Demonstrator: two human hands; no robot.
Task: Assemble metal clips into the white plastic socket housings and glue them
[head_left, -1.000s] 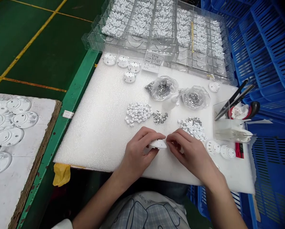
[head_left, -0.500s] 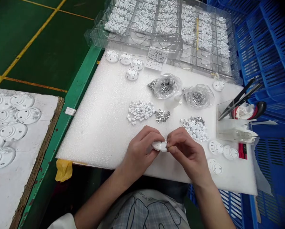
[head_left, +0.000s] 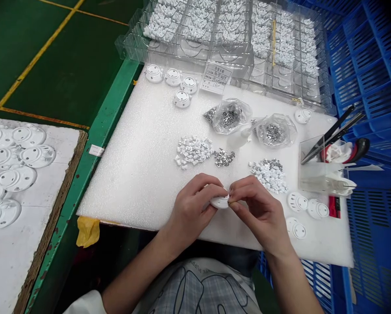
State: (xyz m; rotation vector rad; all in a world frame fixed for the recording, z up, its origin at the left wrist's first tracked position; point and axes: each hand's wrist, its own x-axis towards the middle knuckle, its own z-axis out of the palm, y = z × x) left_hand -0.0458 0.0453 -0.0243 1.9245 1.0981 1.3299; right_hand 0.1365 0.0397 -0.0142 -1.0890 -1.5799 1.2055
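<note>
My left hand (head_left: 195, 207) is closed round a white round plastic part (head_left: 219, 202), held above the front of the foam sheet (head_left: 133, 174). At the part's right edge, the fingertips of my right hand (head_left: 256, 207) are pinched together; what they grip, if anything, is too small to make out. Beyond my hands lie a pile of small white pieces (head_left: 192, 151) and a little heap of shiny metal pieces (head_left: 224, 157). A second white pile (head_left: 270, 176), mixed with metal bits, lies past my right hand.
Clear trays (head_left: 195, 56) of white pieces stand at the back. Two plastic bags (head_left: 231, 117) hold metal bits. A clear box (head_left: 313, 174) with tools stands right, near blue crates (head_left: 368, 65). More round parts (head_left: 17, 178) cover a board (head_left: 41, 209) at left.
The white round part has tilted slightly between my hands. Both hands keep nearly the same place and grip; the view has shifted a little.
</note>
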